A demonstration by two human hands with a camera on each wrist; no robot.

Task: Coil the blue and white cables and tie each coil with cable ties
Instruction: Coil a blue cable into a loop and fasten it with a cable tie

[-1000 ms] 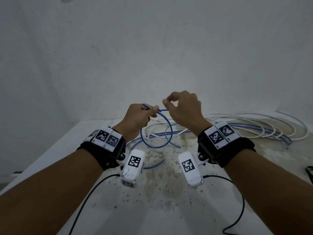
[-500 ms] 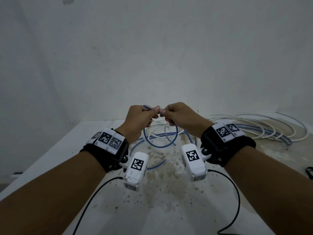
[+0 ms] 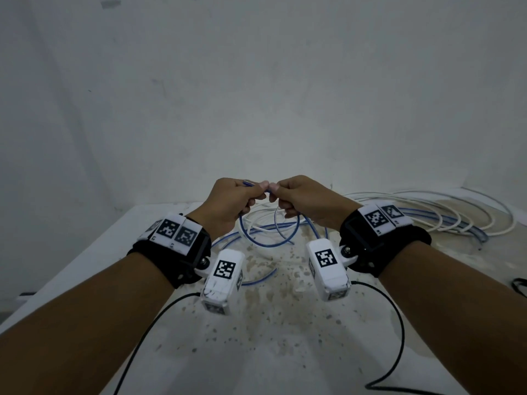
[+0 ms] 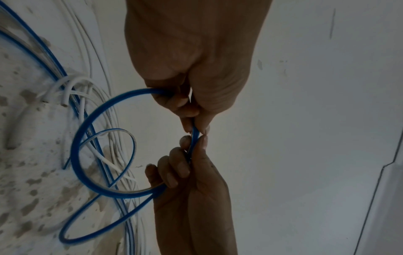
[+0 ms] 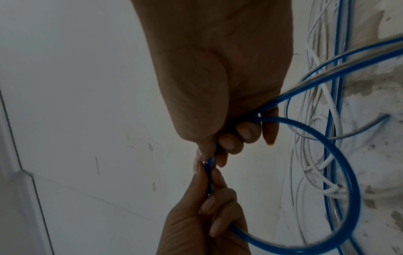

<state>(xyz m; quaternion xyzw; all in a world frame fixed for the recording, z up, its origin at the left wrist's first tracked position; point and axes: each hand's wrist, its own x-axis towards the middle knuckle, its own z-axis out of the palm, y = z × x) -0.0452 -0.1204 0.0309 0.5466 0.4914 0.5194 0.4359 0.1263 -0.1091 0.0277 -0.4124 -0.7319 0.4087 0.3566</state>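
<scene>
A blue cable (image 3: 268,246) hangs as a small loop between my two hands above the table. My left hand (image 3: 258,192) pinches the loop's top between thumb and forefinger, its other fingers curled round the strand. My right hand (image 3: 278,193) pinches the same cable right beside it, fingertips almost touching. The left wrist view shows the blue loop (image 4: 75,151) and both pinches, left hand (image 4: 197,131) above right hand (image 4: 193,151). The right wrist view shows my right hand (image 5: 209,155) holding two blue strands (image 5: 348,169). White cable (image 3: 427,195) lies loose on the table.
The stained white table (image 3: 285,352) meets a plain wall behind. Loose blue and white cable loops sprawl across its back right. Thin black camera leads (image 3: 399,323) trail over the near table. A small black object (image 3: 520,286) sits at the right edge.
My right hand moved left and down to meet my left hand, bringing the blue strand with it. The loop has closed and both hands now pinch it side by side.
</scene>
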